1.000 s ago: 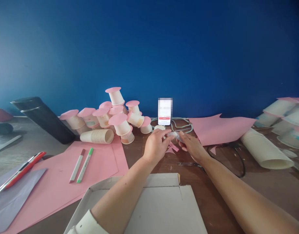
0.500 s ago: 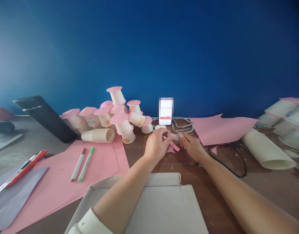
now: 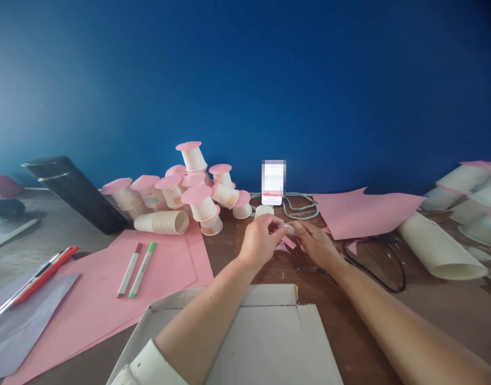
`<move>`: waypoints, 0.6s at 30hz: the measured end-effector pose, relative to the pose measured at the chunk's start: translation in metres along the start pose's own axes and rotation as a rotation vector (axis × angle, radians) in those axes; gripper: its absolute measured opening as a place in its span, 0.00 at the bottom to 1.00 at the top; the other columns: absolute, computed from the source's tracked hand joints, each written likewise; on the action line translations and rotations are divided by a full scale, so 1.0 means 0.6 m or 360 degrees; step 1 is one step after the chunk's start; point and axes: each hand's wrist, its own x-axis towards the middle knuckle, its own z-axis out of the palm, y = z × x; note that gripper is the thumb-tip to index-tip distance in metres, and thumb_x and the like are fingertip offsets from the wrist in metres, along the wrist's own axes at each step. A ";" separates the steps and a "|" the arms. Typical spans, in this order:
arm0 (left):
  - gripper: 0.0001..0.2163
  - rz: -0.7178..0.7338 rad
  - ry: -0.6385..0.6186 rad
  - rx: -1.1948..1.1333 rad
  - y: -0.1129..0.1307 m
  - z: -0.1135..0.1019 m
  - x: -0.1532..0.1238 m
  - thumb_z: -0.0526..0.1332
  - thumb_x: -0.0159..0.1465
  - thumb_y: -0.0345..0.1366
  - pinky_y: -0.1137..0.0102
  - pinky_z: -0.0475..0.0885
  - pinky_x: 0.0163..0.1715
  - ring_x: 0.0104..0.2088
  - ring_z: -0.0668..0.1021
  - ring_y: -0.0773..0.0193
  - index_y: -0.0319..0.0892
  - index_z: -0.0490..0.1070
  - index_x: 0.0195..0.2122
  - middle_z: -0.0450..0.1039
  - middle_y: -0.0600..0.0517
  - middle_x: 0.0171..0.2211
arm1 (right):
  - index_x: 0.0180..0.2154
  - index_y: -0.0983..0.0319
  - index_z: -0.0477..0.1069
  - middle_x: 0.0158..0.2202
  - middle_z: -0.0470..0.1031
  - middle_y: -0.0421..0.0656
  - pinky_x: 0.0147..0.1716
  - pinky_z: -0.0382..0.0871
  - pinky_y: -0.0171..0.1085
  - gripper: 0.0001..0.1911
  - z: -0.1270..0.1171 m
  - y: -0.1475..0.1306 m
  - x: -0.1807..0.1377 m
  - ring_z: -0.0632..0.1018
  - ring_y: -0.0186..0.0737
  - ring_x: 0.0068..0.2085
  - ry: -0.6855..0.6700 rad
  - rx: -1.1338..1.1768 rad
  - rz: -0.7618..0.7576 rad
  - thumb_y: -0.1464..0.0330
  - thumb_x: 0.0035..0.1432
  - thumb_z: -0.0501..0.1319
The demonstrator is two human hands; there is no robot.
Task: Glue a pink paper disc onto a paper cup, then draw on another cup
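1. In the middle of the table (image 3: 225, 250), I had the left hand (image 3: 256, 239) and right hand (image 3: 317, 244) pinching a pale item (image 3: 287, 228) between them, the fingertips closed on it from both sides; it was too covered for me to tell what it was.
2. I judged that hold shallow: an uneven twist or tug could have sprung the item loose onto the pink scraps (image 3: 284, 246) just below, where it might have been awkward to pick out.
3. Too hard a squeeze could have bent it, if it was soft; I could not tell its stiffness.
4. A white cup (image 3: 264, 210) stood just beyond the left hand, so a push to the far side could have shoved it against the phone (image 3: 273, 187).
5. On the left, the cup tower (image 3: 205, 208) looked precarious to me, its top cup tilted; a table bump or wide swing of the left arm (image 3: 211, 307) could have toppled it.
6. On the right, a black cable (image 3: 401, 271) ran near the right arm (image 3: 389, 315); a low sweep could have snagged it.
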 end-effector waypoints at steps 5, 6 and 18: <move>0.11 0.0020 0.0045 0.0011 -0.003 0.007 -0.001 0.64 0.57 0.43 0.72 0.70 0.35 0.32 0.76 0.66 0.42 0.73 0.36 0.76 0.53 0.31 | 0.40 0.57 0.75 0.35 0.76 0.42 0.29 0.66 0.36 0.22 0.005 0.005 -0.002 0.73 0.42 0.35 -0.0007 0.0062 0.0015 0.50 0.60 0.52; 0.11 0.0035 0.0056 0.0032 -0.004 0.008 -0.001 0.64 0.57 0.43 0.72 0.70 0.35 0.32 0.76 0.66 0.42 0.73 0.35 0.76 0.53 0.31 | 0.41 0.57 0.75 0.35 0.76 0.42 0.28 0.66 0.36 0.22 0.006 0.004 -0.002 0.73 0.41 0.34 -0.0012 0.0064 0.0023 0.49 0.60 0.52; 0.20 0.0048 0.0688 0.0118 -0.026 0.005 -0.001 0.50 0.66 0.49 0.66 0.69 0.43 0.39 0.75 0.63 0.41 0.61 0.53 0.71 0.47 0.41 | 0.34 0.58 0.69 0.23 0.70 0.39 0.19 0.57 0.33 0.21 -0.037 0.052 0.041 0.67 0.33 0.21 0.0387 0.0208 0.0268 0.48 0.56 0.54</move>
